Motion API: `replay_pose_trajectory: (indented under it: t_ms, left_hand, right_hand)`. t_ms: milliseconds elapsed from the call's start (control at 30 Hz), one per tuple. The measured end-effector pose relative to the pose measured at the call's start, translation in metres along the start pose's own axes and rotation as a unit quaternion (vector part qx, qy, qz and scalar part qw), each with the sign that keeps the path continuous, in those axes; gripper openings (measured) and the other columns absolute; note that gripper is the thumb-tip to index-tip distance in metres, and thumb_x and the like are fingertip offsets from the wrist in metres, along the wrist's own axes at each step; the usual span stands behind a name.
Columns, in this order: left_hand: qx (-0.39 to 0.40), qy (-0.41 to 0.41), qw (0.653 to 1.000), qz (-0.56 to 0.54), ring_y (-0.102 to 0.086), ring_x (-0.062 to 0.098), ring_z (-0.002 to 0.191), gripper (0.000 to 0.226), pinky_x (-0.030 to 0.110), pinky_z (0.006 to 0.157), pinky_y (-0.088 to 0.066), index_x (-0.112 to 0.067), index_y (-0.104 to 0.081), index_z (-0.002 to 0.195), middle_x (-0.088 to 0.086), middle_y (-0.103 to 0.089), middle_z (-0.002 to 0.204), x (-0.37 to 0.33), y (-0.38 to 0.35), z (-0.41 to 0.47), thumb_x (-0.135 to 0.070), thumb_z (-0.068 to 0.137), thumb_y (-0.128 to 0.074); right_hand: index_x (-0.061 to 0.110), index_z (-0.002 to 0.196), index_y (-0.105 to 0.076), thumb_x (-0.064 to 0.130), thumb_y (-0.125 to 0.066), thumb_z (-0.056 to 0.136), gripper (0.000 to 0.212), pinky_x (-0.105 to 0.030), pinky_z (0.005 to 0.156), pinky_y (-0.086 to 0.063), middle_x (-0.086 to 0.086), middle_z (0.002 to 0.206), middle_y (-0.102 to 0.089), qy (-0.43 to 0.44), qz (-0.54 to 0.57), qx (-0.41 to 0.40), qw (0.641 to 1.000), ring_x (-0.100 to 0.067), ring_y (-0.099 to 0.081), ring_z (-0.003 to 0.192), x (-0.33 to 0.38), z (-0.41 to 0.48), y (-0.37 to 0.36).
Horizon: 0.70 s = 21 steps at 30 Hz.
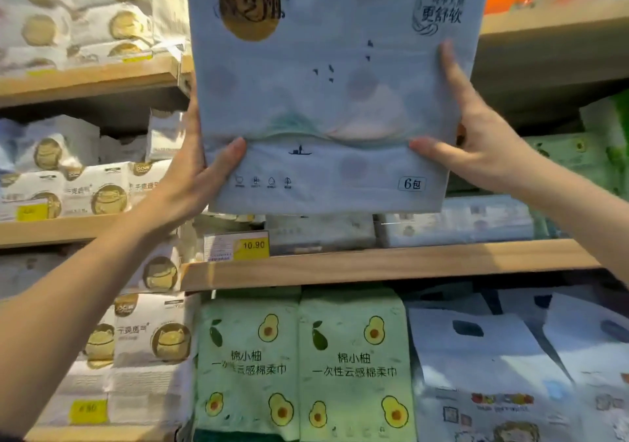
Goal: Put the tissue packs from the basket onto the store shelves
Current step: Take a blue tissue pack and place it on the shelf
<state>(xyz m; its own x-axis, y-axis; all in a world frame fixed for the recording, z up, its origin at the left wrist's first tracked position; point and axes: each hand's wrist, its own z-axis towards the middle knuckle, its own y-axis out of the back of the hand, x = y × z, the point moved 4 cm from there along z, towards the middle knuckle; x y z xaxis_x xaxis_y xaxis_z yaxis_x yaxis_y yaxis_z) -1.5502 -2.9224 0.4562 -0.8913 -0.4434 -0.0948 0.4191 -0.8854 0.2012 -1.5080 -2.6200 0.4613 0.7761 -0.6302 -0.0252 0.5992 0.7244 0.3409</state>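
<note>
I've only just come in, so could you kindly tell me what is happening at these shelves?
A person holds a large pale blue tissue pack up in front of the wooden shelves, left hand and right hand gripping its two sides. It is not yet set down. Green avocado-print packs stand on the shelf below.

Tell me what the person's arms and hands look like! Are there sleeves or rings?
The left arm and right arm are bare as far as the picture shows, with no sleeves. The left hand and right hand wear no gloves, and no rings, watch or bracelet show.
</note>
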Motion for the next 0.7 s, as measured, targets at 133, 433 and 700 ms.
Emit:
replay_pose_trajectory:
  t_ms: [133, 433, 700]
  left_hand:
    - [0.014, 0.010, 1.000, 0.021, -0.048, 0.007, 0.121, 0.083, 0.033, 0.100, -0.043, -0.023, -0.002, 0.147, -0.002, -0.041, 0.140, 0.040, 0.001, -0.001, -0.046, 0.085, -0.052]
    - [0.052, 0.017, 0.998, 0.036, -0.030, -0.009, 0.122, 0.088, -0.003, 0.094, -0.029, -0.017, 0.017, 0.145, -0.007, -0.021, 0.147, 0.079, -0.013, -0.011, -0.032, 0.089, -0.048]
    - [0.138, 0.004, 0.975, 0.173, -0.044, 0.027, 0.129, 0.099, 0.026, 0.105, -0.027, -0.031, 0.031, 0.136, -0.010, -0.012, 0.144, 0.087, -0.029, -0.019, -0.024, 0.089, -0.056]
  right_hand:
    - [0.036, 0.143, 0.008, 0.028, -0.059, 0.083, 0.091, -0.030, 0.115, -0.018, 0.005, 0.154, -0.008, 0.012, -0.027, -0.012, 1.000, -0.008, -0.015, 0.141, -0.011, 0.007, -0.029]
    - [0.028, 0.143, 0.004, 0.019, -0.064, 0.082, 0.092, 0.004, 0.102, -0.007, 0.001, 0.146, -0.016, 0.011, -0.054, -0.019, 0.998, 0.001, -0.015, 0.134, -0.039, 0.008, -0.074]
    - [0.033, 0.144, 0.001, 0.021, -0.064, 0.082, 0.091, -0.005, 0.108, -0.009, -0.002, 0.155, -0.013, -0.009, -0.083, 0.021, 0.996, -0.007, -0.012, 0.142, -0.055, -0.007, -0.090]
